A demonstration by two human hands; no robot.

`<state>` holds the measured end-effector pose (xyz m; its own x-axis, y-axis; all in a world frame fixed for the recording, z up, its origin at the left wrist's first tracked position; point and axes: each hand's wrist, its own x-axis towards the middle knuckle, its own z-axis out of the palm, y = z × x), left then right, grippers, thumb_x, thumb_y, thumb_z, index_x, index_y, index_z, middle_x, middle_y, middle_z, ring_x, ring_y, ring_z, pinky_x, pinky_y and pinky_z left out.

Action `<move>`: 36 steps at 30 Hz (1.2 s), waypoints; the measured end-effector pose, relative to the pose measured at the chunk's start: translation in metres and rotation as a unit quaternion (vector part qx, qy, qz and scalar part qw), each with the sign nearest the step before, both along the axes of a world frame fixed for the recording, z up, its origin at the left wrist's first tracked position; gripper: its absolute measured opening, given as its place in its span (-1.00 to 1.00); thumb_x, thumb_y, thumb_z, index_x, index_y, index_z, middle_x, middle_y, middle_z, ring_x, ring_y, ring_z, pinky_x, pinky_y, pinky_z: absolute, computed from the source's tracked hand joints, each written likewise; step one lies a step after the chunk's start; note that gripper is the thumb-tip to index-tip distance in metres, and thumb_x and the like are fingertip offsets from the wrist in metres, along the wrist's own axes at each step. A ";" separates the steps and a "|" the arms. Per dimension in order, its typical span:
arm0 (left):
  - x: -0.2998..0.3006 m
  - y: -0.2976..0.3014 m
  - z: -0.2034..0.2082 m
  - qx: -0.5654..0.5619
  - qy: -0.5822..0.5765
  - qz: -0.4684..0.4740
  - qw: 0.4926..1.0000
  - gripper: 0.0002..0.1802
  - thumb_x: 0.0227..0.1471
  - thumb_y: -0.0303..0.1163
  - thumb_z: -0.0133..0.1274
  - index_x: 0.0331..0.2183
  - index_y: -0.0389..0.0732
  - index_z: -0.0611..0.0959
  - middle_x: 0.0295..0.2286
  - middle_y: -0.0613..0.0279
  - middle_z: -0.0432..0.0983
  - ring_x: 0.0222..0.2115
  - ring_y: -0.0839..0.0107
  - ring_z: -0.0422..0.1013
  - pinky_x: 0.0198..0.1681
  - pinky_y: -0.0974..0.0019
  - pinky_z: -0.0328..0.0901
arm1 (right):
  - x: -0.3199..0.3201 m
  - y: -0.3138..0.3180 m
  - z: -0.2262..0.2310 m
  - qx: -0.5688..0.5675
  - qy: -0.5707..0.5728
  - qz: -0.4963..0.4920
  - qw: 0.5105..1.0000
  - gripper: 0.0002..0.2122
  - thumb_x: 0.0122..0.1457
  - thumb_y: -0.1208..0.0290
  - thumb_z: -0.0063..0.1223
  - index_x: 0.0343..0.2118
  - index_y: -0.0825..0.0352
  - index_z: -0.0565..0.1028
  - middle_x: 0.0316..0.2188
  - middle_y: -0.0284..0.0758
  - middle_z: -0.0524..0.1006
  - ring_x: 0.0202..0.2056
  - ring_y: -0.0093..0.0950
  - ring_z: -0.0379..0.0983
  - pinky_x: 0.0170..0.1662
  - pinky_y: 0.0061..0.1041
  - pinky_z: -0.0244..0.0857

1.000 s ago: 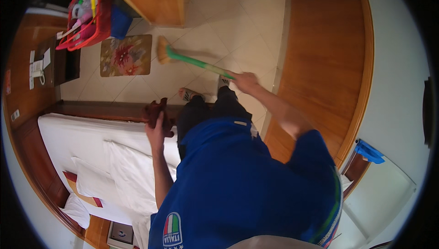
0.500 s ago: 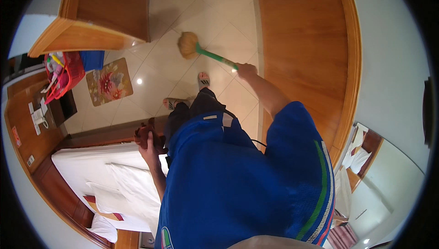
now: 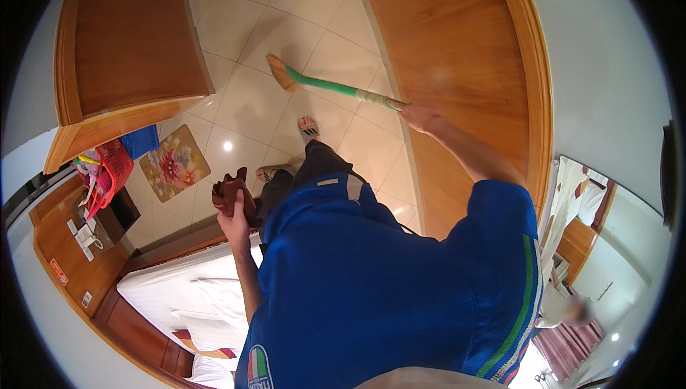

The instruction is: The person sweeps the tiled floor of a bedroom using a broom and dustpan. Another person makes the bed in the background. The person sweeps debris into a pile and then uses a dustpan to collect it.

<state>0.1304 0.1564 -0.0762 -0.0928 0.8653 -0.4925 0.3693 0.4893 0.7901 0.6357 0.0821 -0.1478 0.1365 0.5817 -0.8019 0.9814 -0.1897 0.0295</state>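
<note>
My right hand [image 3: 420, 115] is closed round the upper end of a broom [image 3: 325, 85] with a green handle. The handle slants down to the left, and its straw-coloured bristle head [image 3: 280, 72] is over the tiled floor, ahead of my feet. At my left side, my left hand [image 3: 236, 221] grips a crumpled reddish-brown cloth [image 3: 230, 192], held above the bed's near edge. Part of the cloth is hidden behind my fingers. Sandals [image 3: 309, 129] are on my feet.
A wooden cabinet [image 3: 128, 39] stands at far left, a long wooden panel [image 3: 457, 39] at right. A floral mat [image 3: 175, 165], red basket [image 3: 112, 175] and blue bin [image 3: 140, 142] are at left. The white bed [image 3: 164, 285] is beside me; a mirror [image 3: 607, 267] hangs at right.
My right arm has reached farther out to the right, and the broom head has swung slightly left and turned edge-on. The cloth has risen a little in my left hand. My view has shifted.
</note>
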 end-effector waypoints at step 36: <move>-0.001 -0.007 0.025 0.028 -0.006 0.017 0.999 -0.57 0.13 -0.22 0.15 -0.04 -0.29 0.57 -0.20 0.24 0.55 -0.21 0.50 0.43 -0.13 0.40 0.32 | 0.011 0.062 -0.057 -0.072 -0.065 0.006 0.995 -0.61 0.35 0.18 -0.26 0.24 -0.18 0.26 -0.11 -0.33 0.57 -0.01 -0.37 0.50 -0.12 -0.19 0.44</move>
